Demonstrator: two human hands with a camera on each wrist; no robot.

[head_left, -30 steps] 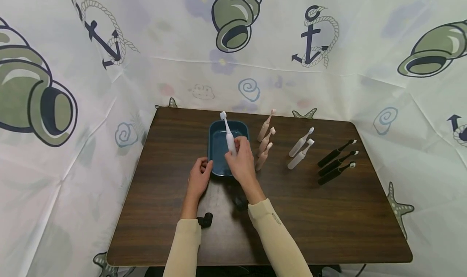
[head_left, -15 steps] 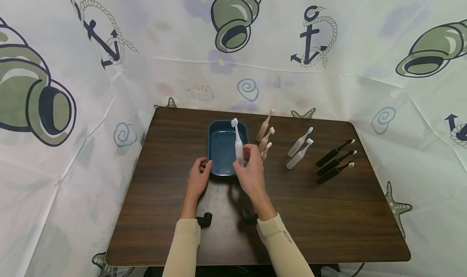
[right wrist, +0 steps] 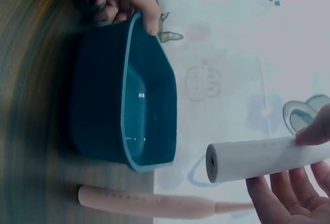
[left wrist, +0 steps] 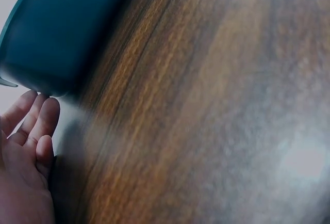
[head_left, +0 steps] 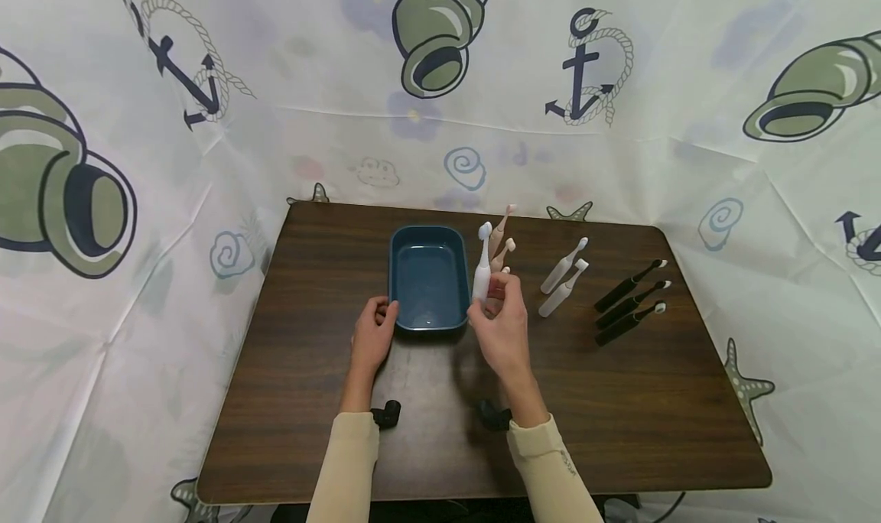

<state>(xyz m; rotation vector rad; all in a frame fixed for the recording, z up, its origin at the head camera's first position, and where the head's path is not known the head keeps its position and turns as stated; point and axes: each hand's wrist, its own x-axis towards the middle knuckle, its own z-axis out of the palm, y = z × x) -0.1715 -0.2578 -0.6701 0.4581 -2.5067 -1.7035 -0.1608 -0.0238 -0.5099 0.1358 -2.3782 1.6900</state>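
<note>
Right hand (head_left: 505, 328) raised just right of the blue tub (head_left: 428, 320), pinching a white electric toothbrush (head_left: 482, 267) near its lower end between thumb and fingertips, brush head pointing up and away, the whole thing clear of the table (head_left: 619, 423) and outside the tub's right wall. Same grasp seen from the right wrist view: thumb on top of the white handle (right wrist: 258, 158), fingers (right wrist: 289, 198) curled beneath, flat butt end facing the tub (right wrist: 149, 115). Left hand (head_left: 372, 338) at the tub's near left corner, thumb over the rim and fingers curled against the outer wall, gripping it; from the left wrist view only fingertips (left wrist: 38, 126) just under the tub's corner (left wrist: 62, 33), contact blurred there. Tub sitting flat on the table, a little shine on its floor. Right of the tub, partly behind the lifted brush, three pink toothbrushes (head_left: 501, 229) lying side by side, one of them visible beside the tub in the right wrist view (right wrist: 144, 202). Farther right of the tub, two white toothbrushes (head_left: 563, 267) lying parallel, then three black toothbrushes (head_left: 626, 297) in a row, well apart from the tub. Behind the tub, a pale curtain (head_left: 275, 87) printed with anchors and shells.
</note>
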